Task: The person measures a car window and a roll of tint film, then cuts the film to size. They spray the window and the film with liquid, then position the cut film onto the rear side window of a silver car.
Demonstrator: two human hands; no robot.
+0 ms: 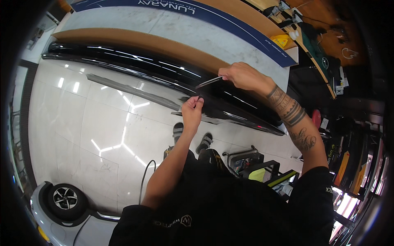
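Observation:
A long roll of glossy black film [135,61] lies across the far side, in front of a brown cardboard flap. At its near edge, my left hand [192,110] is closed, with thumb and forefinger pinching what looks like the film's edge. My right hand [240,76] is closed above the roll, farther right. It grips one end of a slim, straight silver tool [210,82], perhaps a cutter, which slants down to the left toward the film. The tool's tip is close to my left fingertips; I cannot tell whether it touches the film.
A long blue box [242,35] lies beyond a pale marbled surface [123,20]. A dark strip [131,88] shows below the roll. A wheeled tool cart [246,160] stands near my right side. A car's wheel [65,199] is at lower left, on the glossy tiled floor [74,123].

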